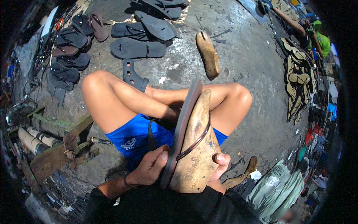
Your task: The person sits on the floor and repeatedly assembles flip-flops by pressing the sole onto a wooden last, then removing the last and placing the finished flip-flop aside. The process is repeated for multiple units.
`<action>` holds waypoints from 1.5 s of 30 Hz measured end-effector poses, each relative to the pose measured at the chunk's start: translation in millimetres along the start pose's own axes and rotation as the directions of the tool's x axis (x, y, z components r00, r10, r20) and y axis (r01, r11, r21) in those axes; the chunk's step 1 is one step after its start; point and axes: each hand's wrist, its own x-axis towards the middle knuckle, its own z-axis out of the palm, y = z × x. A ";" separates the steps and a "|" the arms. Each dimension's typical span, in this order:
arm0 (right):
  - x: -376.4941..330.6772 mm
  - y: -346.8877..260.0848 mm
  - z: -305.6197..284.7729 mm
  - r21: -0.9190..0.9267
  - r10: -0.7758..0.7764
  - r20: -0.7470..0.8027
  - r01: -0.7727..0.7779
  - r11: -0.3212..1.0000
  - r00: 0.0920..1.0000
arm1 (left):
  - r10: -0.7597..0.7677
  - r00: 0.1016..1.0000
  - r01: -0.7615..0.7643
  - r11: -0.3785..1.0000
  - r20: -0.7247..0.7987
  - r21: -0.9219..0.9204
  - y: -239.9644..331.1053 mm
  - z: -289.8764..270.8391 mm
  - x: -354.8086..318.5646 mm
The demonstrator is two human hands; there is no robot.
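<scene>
A wooden shoe last (194,160) stands tilted in front of my body, toe pointing away. A dark brown flip-flop sole (183,123) lies along its left side, and a glossy brown strap (195,143) crosses the last. My right hand (220,168) is closed around the last's right side near the heel, thumb showing and the other fingers mostly hidden. Against the sole's outer face, my left hand (153,168) is closed, with a dark strap strip (150,136) running into its fingers. Whether those fingers also grip the sole's edge cannot be told.
Another wooden last (208,56) lies on the floor beyond my crossed legs. Black flip-flops (138,48) lie ahead, more (69,71) at left, tan ones (296,78) at right. A wooden bench (56,158) stands left. Green cloth (276,184) lies near right. Another person's arm (291,20) shows far right.
</scene>
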 end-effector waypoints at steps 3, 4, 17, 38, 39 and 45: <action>-5.0 -2.5 4.0 0.040 0.053 -0.021 -0.052 0.998 0.998 | -0.090 0.996 0.089 0.995 -0.003 -0.038 4.9 -1.5 -10.9; -5.3 -2.6 4.6 0.046 0.066 -0.015 -0.065 0.997 0.998 | -0.144 0.990 0.144 0.988 0.002 -0.063 5.8 -2.6 -14.6; 0.7 -30.8 2.9 -0.635 0.171 0.139 -0.045 0.771 0.975 | -0.153 0.982 0.173 0.965 0.112 -0.196 -3.1 -23.3 4.5; 149.8 60.9 -27.2 -0.962 0.307 0.238 0.180 0.205 0.921 | 0.048 0.951 -0.125 0.963 -0.305 -0.238 -44.8 -96.8 45.1; 150.5 60.3 -29.4 -0.960 0.310 0.256 0.203 0.194 0.916 | 0.046 0.962 -0.120 0.956 -0.268 -0.269 -46.6 -98.6 43.4; 140.2 52.1 -1.2 -0.949 0.302 0.314 0.303 0.085 0.900 | 0.035 0.982 -0.113 0.898 -0.186 -0.426 -43.7 -107.2 40.5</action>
